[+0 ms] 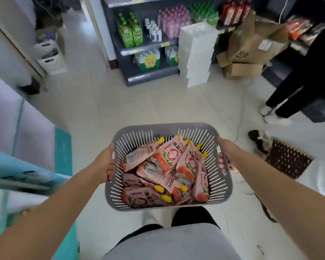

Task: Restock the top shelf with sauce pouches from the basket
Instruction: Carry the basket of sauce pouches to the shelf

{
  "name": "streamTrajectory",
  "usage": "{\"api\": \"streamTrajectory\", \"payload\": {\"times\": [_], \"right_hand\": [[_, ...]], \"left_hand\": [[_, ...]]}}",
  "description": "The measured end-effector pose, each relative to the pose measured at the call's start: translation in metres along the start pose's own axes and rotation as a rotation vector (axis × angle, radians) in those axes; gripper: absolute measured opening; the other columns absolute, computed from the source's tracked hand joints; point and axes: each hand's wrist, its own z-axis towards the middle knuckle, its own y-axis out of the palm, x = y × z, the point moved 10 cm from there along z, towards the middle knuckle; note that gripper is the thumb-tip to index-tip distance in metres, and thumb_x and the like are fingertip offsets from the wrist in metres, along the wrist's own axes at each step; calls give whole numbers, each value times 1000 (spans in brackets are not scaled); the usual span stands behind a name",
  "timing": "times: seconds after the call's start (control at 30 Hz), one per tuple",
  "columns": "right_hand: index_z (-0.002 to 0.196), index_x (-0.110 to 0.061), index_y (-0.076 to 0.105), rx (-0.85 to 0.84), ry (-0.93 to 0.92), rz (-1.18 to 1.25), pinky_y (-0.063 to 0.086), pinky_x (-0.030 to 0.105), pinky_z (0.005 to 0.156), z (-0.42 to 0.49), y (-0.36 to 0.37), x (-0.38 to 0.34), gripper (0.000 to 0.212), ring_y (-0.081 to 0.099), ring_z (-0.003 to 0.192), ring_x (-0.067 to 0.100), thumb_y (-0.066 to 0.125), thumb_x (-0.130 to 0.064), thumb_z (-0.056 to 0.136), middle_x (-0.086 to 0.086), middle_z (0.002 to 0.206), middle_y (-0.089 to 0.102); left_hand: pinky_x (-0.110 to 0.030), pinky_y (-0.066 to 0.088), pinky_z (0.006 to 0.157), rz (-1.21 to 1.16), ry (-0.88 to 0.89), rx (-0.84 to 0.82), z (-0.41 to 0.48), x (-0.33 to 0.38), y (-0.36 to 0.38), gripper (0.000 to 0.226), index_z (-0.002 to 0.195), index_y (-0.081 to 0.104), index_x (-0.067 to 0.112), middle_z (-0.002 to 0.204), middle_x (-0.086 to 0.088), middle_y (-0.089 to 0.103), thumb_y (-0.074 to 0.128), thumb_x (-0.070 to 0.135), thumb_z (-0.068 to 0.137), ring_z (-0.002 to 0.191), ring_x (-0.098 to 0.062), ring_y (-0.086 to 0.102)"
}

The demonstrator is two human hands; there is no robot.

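A grey slotted plastic basket (154, 129) hangs in front of me at waist height. Inside lie several pink sauce pouches (167, 156) with yellow caps, piled loosely. My left hand (106, 162) grips the basket's left rim, fingers curled under the edge. My right hand (224, 156) grips the right rim, with fingertips showing through the handle slot. A dark grey shelf unit (148, 49) stands ahead across the floor; only its lower levels show, holding green and pink bottles.
A stack of white boxes (195, 53) and brown cardboard boxes (251, 47) stand by the shelf. A person in black (298, 91) stands at the right. A white basket (51, 59) sits far left. A patterned mat (287, 158) lies to the right.
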Motion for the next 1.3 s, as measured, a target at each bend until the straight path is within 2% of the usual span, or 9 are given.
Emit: {"api": "streamTrajectory", "payload": {"times": [0.1, 0.23, 0.33, 0.47, 0.6, 0.87, 1.1, 1.3], "right_hand": [[59, -14, 36, 27, -6, 10, 32, 26, 54, 35, -2, -42, 62, 35, 48, 16, 27, -65, 93, 5, 54, 37], [57, -15, 36, -9, 46, -37, 32, 27, 56, 86, 5, -90, 64, 35, 48, 16, 24, -67, 92, 5, 54, 39], [52, -17, 32, -63, 15, -49, 30, 24, 52, 129, 10, -143, 67, 33, 43, 14, 21, -71, 90, 4, 49, 35], [50, -19, 26, -87, 4, -54, 27, 22, 49, 170, 6, -221, 68, 29, 36, 11, 20, -76, 86, 1, 42, 31], [51, -20, 25, -56, 11, -63, 26, 22, 50, 199, -15, -293, 66, 27, 38, 11, 18, -74, 88, 0, 43, 29], [52, -20, 27, 24, 10, -51, 28, 22, 51, 275, -57, -422, 65, 29, 42, 12, 24, -73, 88, 1, 45, 32], [47, -17, 26, 147, -4, 76, 28, 25, 52, 336, -100, -541, 68, 30, 42, 14, 17, -68, 92, 4, 43, 29], [53, -18, 25, 198, 24, 201, 23, 27, 53, 376, -149, -633, 59, 28, 45, 15, 24, -61, 94, 4, 48, 27]], "left_hand": [[-17, 12, 40, 17, 16, -13, 34, 59, 1, 60, 58, 23, 19, 37, 5, 19, 27, 67, 93, 30, -9, 13], [-22, 11, 44, 60, -7, -8, 82, 116, 10, 61, 56, 24, 18, 39, 4, 20, 27, 66, 93, 33, -10, 13], [-21, 12, 43, 53, -17, -1, 118, 154, 22, 65, 52, 28, 17, 38, 3, 23, 25, 67, 92, 33, -10, 14], [-19, 13, 42, 17, -41, -3, 156, 211, 35, 76, 36, 32, 18, 36, 3, 23, 22, 68, 92, 30, -10, 15], [-23, 14, 44, 3, -60, 2, 193, 279, 43, 63, 55, 25, 19, 45, 2, 18, 27, 71, 90, 35, -12, 14], [-24, 15, 45, 33, -103, -54, 283, 403, 84, 63, 55, 23, 20, 45, 2, 17, 28, 72, 89, 35, -13, 14], [-21, 11, 44, 151, 55, -146, 352, 595, 147, 63, 54, 25, 18, 37, 3, 20, 22, 66, 94, 29, -10, 15], [-24, 13, 44, 229, 132, -148, 391, 745, 183, 59, 63, 32, 17, 39, 4, 21, 27, 68, 92, 31, -10, 16]]}}
